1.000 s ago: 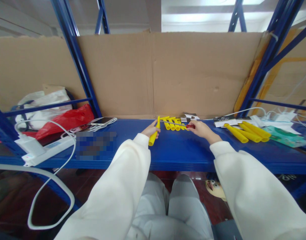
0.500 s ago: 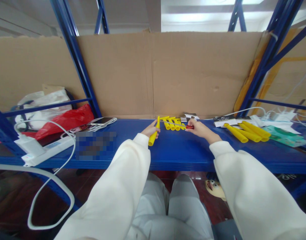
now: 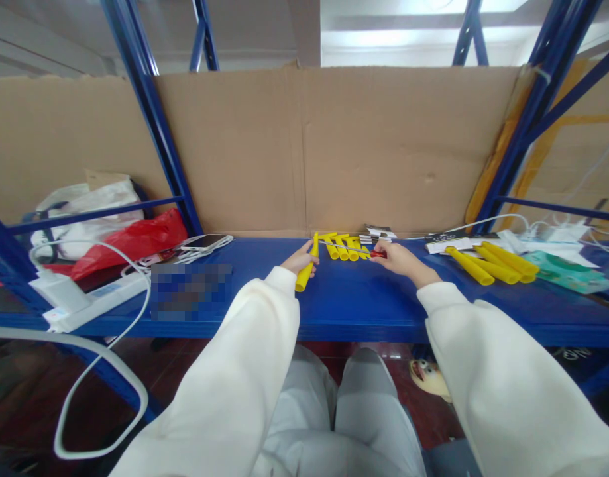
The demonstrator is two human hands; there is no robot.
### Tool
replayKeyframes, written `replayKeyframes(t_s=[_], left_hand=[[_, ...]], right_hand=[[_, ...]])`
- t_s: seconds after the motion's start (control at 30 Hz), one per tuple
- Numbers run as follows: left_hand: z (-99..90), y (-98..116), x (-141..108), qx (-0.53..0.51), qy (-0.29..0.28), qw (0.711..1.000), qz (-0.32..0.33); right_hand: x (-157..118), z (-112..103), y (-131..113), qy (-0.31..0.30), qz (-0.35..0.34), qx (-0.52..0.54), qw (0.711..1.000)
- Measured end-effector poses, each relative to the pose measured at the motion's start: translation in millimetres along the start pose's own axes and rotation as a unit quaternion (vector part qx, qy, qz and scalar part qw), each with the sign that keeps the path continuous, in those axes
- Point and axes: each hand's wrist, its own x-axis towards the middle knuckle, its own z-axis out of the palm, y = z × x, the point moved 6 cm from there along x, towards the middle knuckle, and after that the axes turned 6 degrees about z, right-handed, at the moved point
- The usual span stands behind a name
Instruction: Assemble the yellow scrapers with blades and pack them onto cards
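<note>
The left hand grips a yellow tapered tube, wide end near, over the middle of the blue counter; the right hand, its fingers slightly shifted, pinches a red-handled screwdriver pointing left.

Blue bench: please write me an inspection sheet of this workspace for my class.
Surface: blue bench, one patch at left pixelated, unreadable.
Job's things: held yellow piece, red-handled tool; yellow row behind, right-hand yellow group.
Clutter: phone and red bag left, green packet right.
Grip: left hand around the piece, right hand on the tool's handle.
Cables: thick white cable looping before the front edge; power strip left.
Surroundings: cardboard behind, blue frame.
</note>
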Motion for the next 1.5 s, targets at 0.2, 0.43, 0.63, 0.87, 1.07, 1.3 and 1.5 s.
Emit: replayKeyframes(t_s=[0.2, 0.43, 0.63, 0.87, 1.07, 1.3, 1.5], left_hand=[[-0.2, -0.3, 1.0, -0.005, -0.006, 1.0, 0.003], [-0.2, -1.4, 2.8, -0.005, -0.004, 1.0, 0.005], [0.6, -0.1, 1.0, -0.002, -0.004, 1.0, 0.005], [0.8, -0.4, 1.8, -0.004, -0.003, 1.0, 0.003], [-0.3, -2.4, 3.7, 0.001, -0.003, 1.0, 0.002], [0.5, -1.1, 1.1, -0.007, -0.003, 1.0, 0.005], [-0.9, -1.8, 3.0, 0.005, 0.003, 1.0, 0.011]], right_hand=[[-1.0, 0.6, 0.9, -0.015, 0.008, 0.008, 1.0], [-1.0, 0.7, 1.1, -0.007, -0.006, 0.021, 1.0], [-0.9, -0.8, -1.0, -0.008, -0.004, 0.01, 1.0], [-0.4, -0.7, 0.6, -0.009, 0.011, -0.004, 1.0], [-0.8, -1.3, 0.1, -0.005, 0.002, 0.005, 1.0], [-1.8, -2.7, -3.9, -0.012, 0.01, 0.01, 1.0], [-1.3, -2.8, -4.4, -0.016, 0.014, 0.023, 1.0]])
